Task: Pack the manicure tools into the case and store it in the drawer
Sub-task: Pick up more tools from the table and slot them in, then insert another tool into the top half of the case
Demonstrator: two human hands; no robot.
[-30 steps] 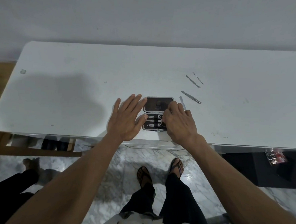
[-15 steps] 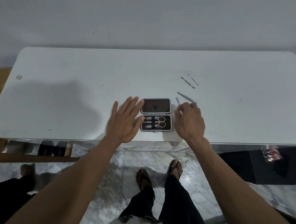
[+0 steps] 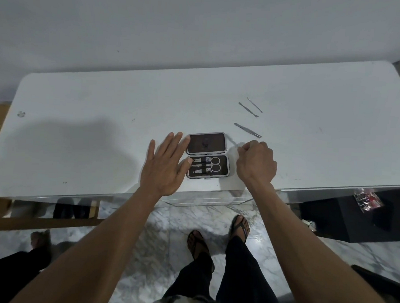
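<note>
Case: the manicure case point(image 3: 207, 155) lies open near the near edge of the white surface point(image 3: 80, 126), lid half far, tool half near — its hinge runs left to right.
Packed so far: two scissors-like tools and clippers sit strapped in the near half point(image 3: 208, 167), laid side by side with their long axes left to right, ring handles to the right and tips to the left.
Lid half: the far half point(image 3: 206, 143) shows a dark lining and holds no tool that I can make out.
Still loose: three slim metal tools lie on the surface to the far right of the case — a tweezers-like tool point(image 3: 247, 130) nearest it, then a cuticle pusher point(image 3: 248, 109) and a thin pick point(image 3: 254, 105) farther off. All three lie on a diagonal, from far-left to near-right, roughly parallel to one another.
Fourth loose tool: a thin pale strip point(image 3: 232, 141), likely a nail file, shows just right of the lid half, running toward the right hand.
Left hand: the left hand point(image 3: 164, 163) lies flat with straight fingers just left of the case, fingertips touching its left edge, steadying it.
Right hand: the right hand point(image 3: 256, 162) is curled just right of the case; its fingertips seem to pinch the strip's near end, though the grip itself is hidden.
Remaining, by my judgement: seat the loose tools, close the case, and put it in the drawer — no drawer can be clearly identified here.
</note>
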